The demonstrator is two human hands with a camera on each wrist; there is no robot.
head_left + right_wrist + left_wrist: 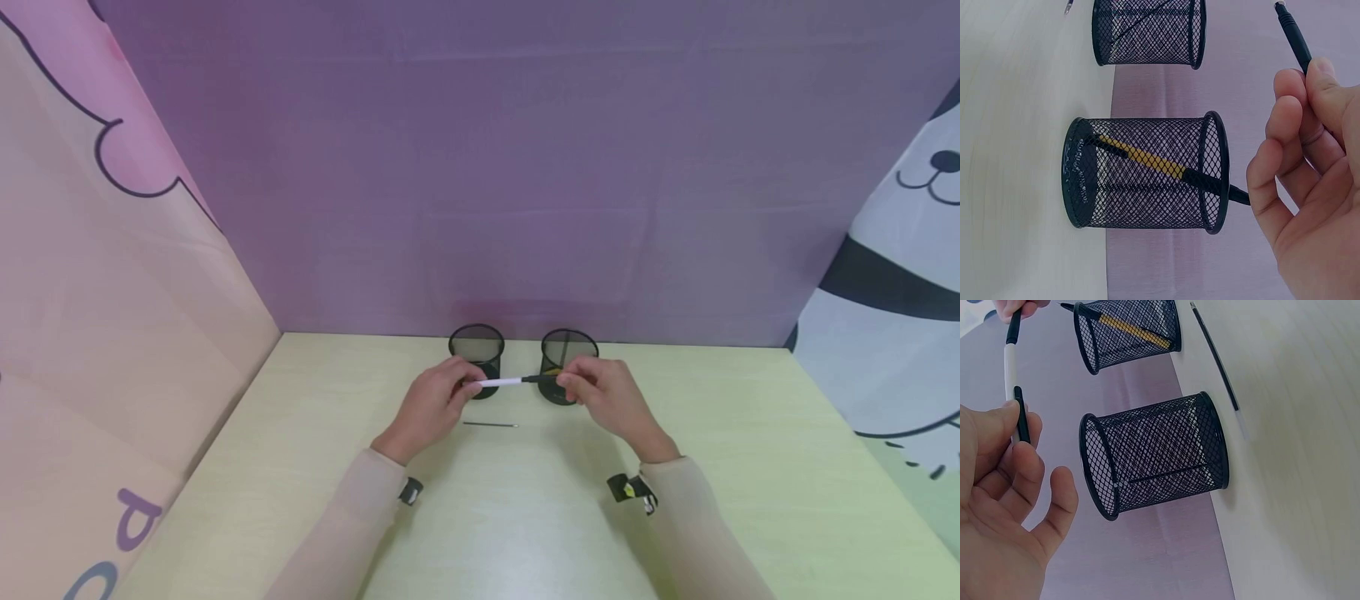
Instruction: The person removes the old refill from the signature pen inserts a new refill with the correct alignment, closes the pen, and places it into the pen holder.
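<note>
In the head view a white pen with a black grip section [507, 382] is held level between both hands, close over two mesh cups. My left hand [435, 404] pinches its white barrel by the black clip, thumb against fingers. At the other end, my right hand [611, 400] pinches the black section between thumb and fingers. A thin dark pen refill [491, 424] lies on the table, nearer to me than the cups. The right mesh cup [1147, 217] contains a yellow and black pen [1155, 162], leaning with its tip past the rim. Nothing shows inside the left mesh cup [1154, 450].
Both cups stand upright near the back edge of the pale wooden table [510, 517], a small gap between them. A purple cloth wall [510, 167] rises right behind. Printed cloth panels flank the table on the left [135, 333] and right [892, 358].
</note>
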